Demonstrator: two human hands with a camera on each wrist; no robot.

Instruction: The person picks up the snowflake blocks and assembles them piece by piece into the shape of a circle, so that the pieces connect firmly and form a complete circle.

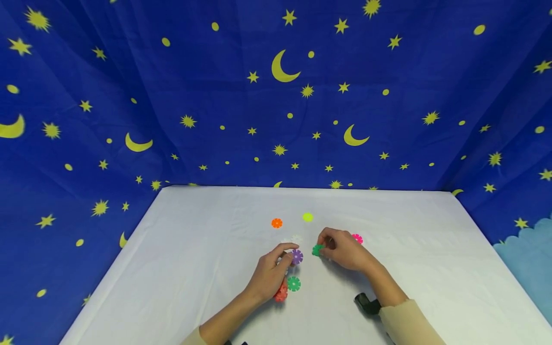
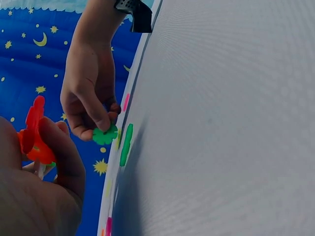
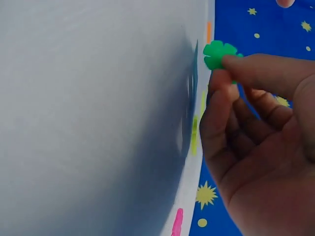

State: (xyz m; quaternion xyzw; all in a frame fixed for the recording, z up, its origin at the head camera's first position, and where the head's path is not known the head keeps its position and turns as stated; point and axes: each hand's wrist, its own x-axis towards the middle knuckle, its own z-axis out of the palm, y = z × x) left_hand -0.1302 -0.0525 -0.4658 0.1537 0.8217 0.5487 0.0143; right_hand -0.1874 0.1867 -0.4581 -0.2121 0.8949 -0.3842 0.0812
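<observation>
In the head view my left hand (image 1: pixel 268 275) holds red notched plastic discs (image 1: pixel 281 292), flower-shaped snowflake pieces. The left wrist view shows the red pieces (image 2: pixel 37 132) stuck together at angles, with a whitish piece below, partly hidden by the fingers. A purple disc (image 1: pixel 297 257) shows right at the left fingertips. My right hand (image 1: pixel 343 249) pinches a green disc (image 1: pixel 317 249) between thumb and fingertips, facing the left hand. That green disc (image 3: pixel 219 54) stands clear of the table in the right wrist view. Another green disc (image 1: pixel 294 283) lies beside the red pieces.
Farther back on the white table (image 1: pixel 207 230) lie an orange disc (image 1: pixel 277 223), a yellow disc (image 1: pixel 308 217) and a whitish disc (image 1: pixel 296 238). A pink disc (image 1: pixel 357 238) lies behind the right hand. Blue star-printed cloth (image 1: pixel 241 105) surrounds the table. Black wrist gear (image 1: pixel 367 304) hangs under the right forearm.
</observation>
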